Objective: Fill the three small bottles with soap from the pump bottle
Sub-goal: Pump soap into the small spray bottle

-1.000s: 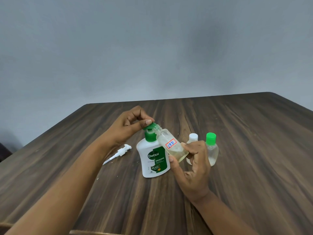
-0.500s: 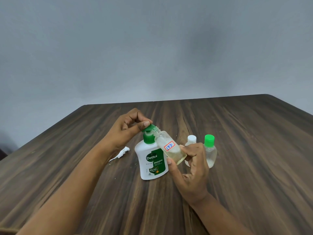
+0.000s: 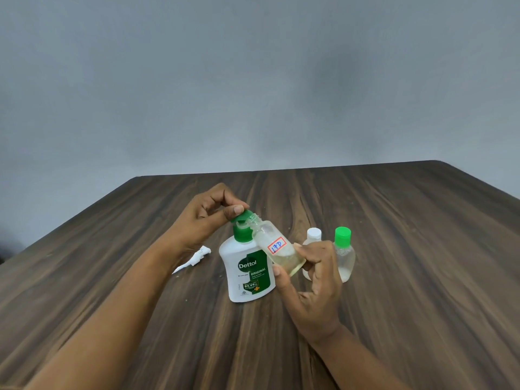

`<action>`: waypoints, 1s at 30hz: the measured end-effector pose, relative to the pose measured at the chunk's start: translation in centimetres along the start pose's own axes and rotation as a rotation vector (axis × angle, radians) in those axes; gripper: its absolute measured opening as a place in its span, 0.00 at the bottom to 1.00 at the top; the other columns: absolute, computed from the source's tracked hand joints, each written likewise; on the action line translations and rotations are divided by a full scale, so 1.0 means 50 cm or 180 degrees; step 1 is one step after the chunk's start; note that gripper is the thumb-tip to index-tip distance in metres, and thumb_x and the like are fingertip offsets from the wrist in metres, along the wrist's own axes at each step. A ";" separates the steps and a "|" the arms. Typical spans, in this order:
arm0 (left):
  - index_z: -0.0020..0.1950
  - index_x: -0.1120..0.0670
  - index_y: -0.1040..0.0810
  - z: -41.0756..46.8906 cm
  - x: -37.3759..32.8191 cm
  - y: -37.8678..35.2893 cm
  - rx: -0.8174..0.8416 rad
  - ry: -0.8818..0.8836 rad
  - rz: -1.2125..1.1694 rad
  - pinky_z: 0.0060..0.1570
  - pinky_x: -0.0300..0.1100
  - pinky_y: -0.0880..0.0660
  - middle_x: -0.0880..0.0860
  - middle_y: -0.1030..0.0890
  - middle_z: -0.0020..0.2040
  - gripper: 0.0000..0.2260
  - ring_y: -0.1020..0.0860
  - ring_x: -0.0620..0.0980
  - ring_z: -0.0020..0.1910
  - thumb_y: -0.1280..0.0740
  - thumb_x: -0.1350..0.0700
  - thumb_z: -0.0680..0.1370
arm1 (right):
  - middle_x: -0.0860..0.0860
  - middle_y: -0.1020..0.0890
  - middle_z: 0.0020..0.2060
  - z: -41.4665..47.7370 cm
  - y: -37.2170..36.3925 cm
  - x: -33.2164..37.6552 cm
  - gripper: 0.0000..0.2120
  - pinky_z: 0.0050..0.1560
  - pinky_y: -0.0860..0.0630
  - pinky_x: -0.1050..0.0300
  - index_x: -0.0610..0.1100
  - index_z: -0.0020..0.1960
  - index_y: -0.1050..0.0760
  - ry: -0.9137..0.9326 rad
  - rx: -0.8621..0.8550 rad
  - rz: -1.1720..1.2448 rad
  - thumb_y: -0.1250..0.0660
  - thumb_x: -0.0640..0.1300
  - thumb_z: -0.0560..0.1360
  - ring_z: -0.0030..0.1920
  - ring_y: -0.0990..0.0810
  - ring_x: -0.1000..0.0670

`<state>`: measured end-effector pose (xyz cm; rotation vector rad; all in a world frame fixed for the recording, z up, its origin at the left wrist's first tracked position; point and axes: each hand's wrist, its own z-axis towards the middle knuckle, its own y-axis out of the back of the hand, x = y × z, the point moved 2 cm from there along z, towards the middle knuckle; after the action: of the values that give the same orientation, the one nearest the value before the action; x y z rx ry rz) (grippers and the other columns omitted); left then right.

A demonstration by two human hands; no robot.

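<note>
- Pinching a green plastic cap (image 3: 242, 215) between thumb and curled fingers, the left hand (image 3: 208, 218) is holding it at the tilted small bottle (image 3: 277, 249)'s open threaded neck.
- The right hand (image 3: 315, 282) is gripping that clear, rounded bottle by its base, with pale liquid pooling inside.
- The glossy white pump bottle (image 3: 247, 271) is standing near the table (image 3: 408, 249)'s middle, with its detached pump (image 3: 194, 258) lying toward the left edge.
- Two capped bottles (image 3: 344, 254) are standing behind the right hand.
</note>
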<state>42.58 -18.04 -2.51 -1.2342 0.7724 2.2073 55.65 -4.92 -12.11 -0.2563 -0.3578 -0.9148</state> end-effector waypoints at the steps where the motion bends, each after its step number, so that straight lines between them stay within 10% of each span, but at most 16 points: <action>1: 0.37 0.51 0.20 -0.002 0.002 0.000 -0.0012 -0.0023 -0.0008 0.46 0.34 0.25 0.48 0.21 0.40 0.02 0.21 0.45 0.44 0.30 0.55 0.70 | 0.59 0.32 0.46 -0.001 0.000 0.000 0.14 0.43 0.32 0.73 0.43 0.52 0.31 0.0011 0.0002 -0.0001 0.36 0.53 0.78 0.46 0.31 0.64; 30: 0.38 0.48 0.18 0.003 -0.024 0.001 0.0109 -0.0281 0.0498 0.49 0.48 0.25 0.49 0.23 0.42 0.06 0.22 0.53 0.46 0.31 0.47 0.69 | 0.59 0.32 0.47 -0.002 0.001 -0.003 0.15 0.39 0.27 0.68 0.43 0.54 0.31 -0.0055 0.0010 0.0058 0.37 0.55 0.78 0.46 0.29 0.61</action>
<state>43.00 -18.15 -1.39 -1.0850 0.8943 2.3454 55.59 -4.81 -12.26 -0.2643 -0.3723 -0.8946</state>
